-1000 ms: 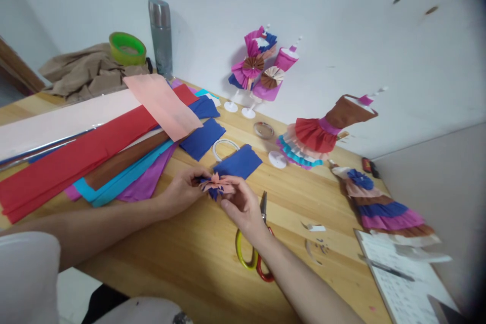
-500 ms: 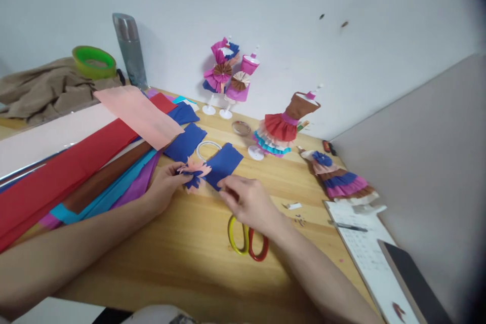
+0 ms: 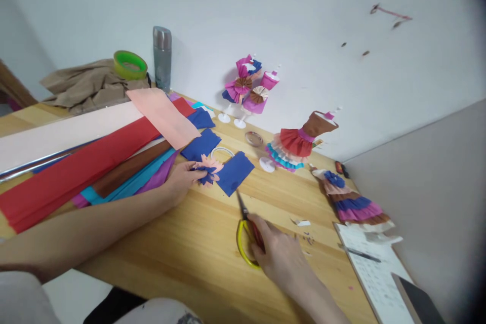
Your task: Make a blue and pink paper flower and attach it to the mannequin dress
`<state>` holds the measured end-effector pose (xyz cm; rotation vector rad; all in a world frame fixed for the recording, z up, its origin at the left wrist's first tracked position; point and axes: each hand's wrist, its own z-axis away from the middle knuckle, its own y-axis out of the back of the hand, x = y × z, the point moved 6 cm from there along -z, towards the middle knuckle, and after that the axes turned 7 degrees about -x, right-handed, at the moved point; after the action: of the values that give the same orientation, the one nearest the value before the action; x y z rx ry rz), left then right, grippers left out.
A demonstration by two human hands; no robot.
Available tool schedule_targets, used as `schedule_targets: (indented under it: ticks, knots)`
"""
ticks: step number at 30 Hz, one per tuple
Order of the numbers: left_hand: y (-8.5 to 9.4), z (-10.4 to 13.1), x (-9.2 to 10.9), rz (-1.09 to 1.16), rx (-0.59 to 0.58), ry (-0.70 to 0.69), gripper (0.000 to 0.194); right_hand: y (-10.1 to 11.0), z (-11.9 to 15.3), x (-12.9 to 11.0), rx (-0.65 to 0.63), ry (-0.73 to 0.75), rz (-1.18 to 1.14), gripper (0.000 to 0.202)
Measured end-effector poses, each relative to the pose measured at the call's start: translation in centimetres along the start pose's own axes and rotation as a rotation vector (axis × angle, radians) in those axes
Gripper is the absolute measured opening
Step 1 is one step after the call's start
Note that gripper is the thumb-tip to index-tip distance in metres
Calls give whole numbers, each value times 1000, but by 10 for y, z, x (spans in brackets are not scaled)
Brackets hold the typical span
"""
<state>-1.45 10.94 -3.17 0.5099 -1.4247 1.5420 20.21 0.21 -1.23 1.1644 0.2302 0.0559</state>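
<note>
The right hand covers much of the red handle of the scissors. Fingers of the left hand hide part of the paper flower; the near side of the white ring is hidden too. Writing on the page is too small to read. The pale strip runs off the left edge.

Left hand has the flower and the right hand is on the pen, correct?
Not quite: the head view shows the right hand on the scissors, not the pen. The left hand does have the flower.
</note>
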Motion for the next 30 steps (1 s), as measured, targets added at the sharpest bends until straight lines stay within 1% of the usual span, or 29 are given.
schedule_targets:
  ticks: [3,5,6,7,10,12,13,14,17,19,21,23,25,26,30]
  knots:
    - [-1,0,1,45,9,8,13,1,-6,5,98,26,-164,56]
    - [0,0,1,73,16,12,11,4,-9,5,117,108,-416,50]
    - [0,-1,1,85,19,17,10,4,-10,3,86,170,-592,48]
    - [1,-1,1,98,25,21,11,4,-12,-1,27,241,-791,49]
    - [3,-3,0,137,42,30,12,3,-16,-25,-206,484,-1363,65]
    - [4,-3,0,152,41,39,12,4,-21,-41,-297,610,-1609,74]
    - [4,-3,1,152,36,46,11,2,-25,-48,-332,634,-1697,77]
    - [4,-3,1,149,31,55,10,0,-29,-55,-375,639,-1777,75]
    - [3,-1,2,134,27,72,7,-8,-38,-71,-508,625,-1899,70]
    - [3,-1,2,122,20,69,5,-11,-37,-77,-565,665,-1878,68]
    - [3,-1,2,98,-4,55,3,-14,-32,-80,-572,724,-1820,63]
    - [2,-1,2,64,-37,41,8,-15,-28,-80,-523,777,-1783,58]
    - [1,0,2,24,-57,25,15,-17,-27,-78,-460,778,-1807,57]
    - [1,0,3,1,-53,15,17,-18,-28,-78,-457,757,-1841,56]
    - [0,4,7,-134,-26,-19,22,-25,-34,-80,-578,639,-2007,53]
